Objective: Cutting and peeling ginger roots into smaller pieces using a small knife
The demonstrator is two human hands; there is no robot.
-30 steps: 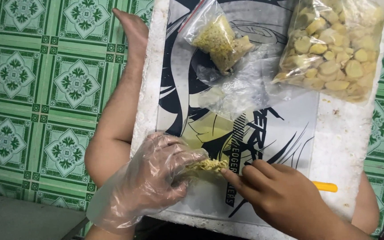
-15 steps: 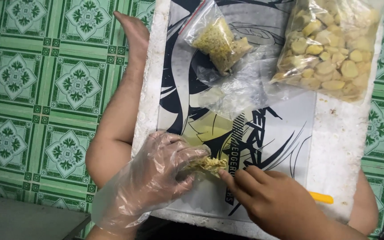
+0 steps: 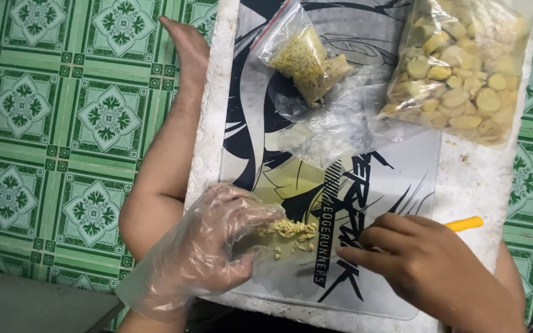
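Left hand (image 3: 208,250), in a loose clear plastic glove, pinches the small heap of pale yellow crumbled bits (image 3: 288,231) on the printed white board (image 3: 396,185). Bare right hand (image 3: 430,265), just right of it, clenches a yellow-handled tool (image 3: 464,224), handle pointing right.

Left hand (image 3: 208,250): mine, gloved in clear plastic, fingers curled inward, near the board's front edge. Right hand (image 3: 430,268): mine, bare, fingers pinched closed, knuckles up, front right.

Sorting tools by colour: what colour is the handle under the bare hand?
Yellow-orange handle, poking out past the right hand; head view.
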